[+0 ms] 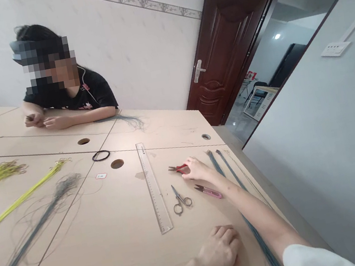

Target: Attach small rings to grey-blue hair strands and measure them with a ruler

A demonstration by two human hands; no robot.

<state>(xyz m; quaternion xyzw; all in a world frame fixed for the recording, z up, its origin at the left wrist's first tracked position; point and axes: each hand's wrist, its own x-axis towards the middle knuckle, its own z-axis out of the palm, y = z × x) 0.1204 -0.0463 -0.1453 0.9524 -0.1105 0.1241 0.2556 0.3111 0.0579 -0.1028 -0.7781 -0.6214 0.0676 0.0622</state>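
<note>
Stretched out over the table, my right hand [196, 169] grips the red handles of small pliers [177, 168], whose jaws point left. Nearer to me, my left hand [222, 246] rests on the tabletop with its fingers curled in. Its palm is hidden, so I cannot make out whether anything is inside. Silver scissors [180, 201] lie beyond the left hand, blades pointing away. Pink thread snips [210, 190] lie beside them, close to my right forearm. To the left of these tools is a clear ruler [155, 189].
Bundles of grey-blue cord [242, 186] run along the table's right edge. More grey cord [40, 233] and yellow cords [20, 199] lie at left. A black ring [101, 155] lies near a round table hole [117, 163]. Across the table sits a person [69, 94], hands together.
</note>
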